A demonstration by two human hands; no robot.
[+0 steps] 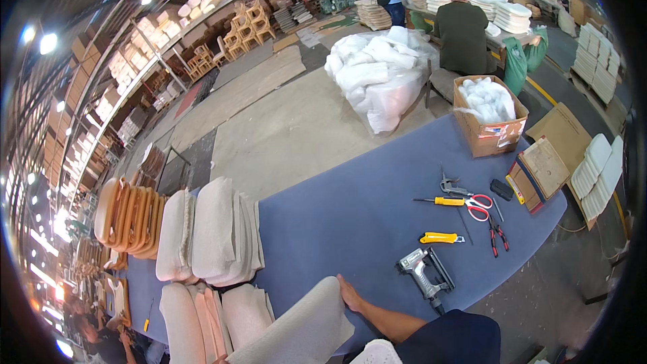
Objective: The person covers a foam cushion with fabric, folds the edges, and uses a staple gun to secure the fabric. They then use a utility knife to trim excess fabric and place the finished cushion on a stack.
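Observation:
My right hand [349,294] is closed on the right end of a light grey fabric-covered cushion [290,331], which lies tilted across the lower middle. Its fingertips are partly hidden behind the cushion. Of my left hand [220,359] only a sliver shows at the lower edge, by the cushion's lower left end; its fingers are hidden. Stacks of similar grey cushions [219,229] stand just left. To the right of my forearm, a silver staple gun [424,278] lies on the blue-covered table [337,222].
Beyond the staple gun lie a yellow utility knife [439,237], a screwdriver [448,201], red-handled scissors [479,207] and pliers [497,237]. A cardboard box [495,136] of white stuffing stands at the far edge. Brown padded pieces [128,219] are stacked left. Two people work beyond.

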